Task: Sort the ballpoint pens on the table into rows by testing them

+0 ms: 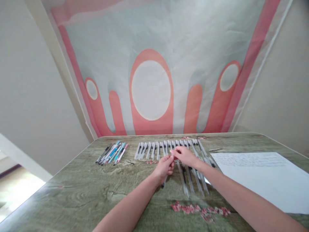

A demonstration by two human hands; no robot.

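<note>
A row (158, 150) of clear pens lies along the far part of the table (72, 196), the barrels side by side, dark pieces showing toward their far ends. Just on the near side of the row, in front of its middle, the left hand (164, 168) is closed around a pen (164, 181), whose dark lower end pokes out below the fist. The right hand (185, 156) reaches in over the near edge of the row, thumb and finger pinched together at the upper end of that same pen; the exact piece between them is hidden. The two hands touch, or very nearly so.

Nearer than the row, partly under the right forearm, the near pens (189, 179) lie spread at a slant, also clear-barrelled. Left of the row, a little apart from it, is a loose bunch of coloured pens (111, 154) in black, blue, teal and pink. Right of the row is a white sheet (260, 183), lines of writing across its far part, too faint to read. Beyond the row, behind the table, hangs a grey cloth (152, 90) with coral and white shapes.
</note>
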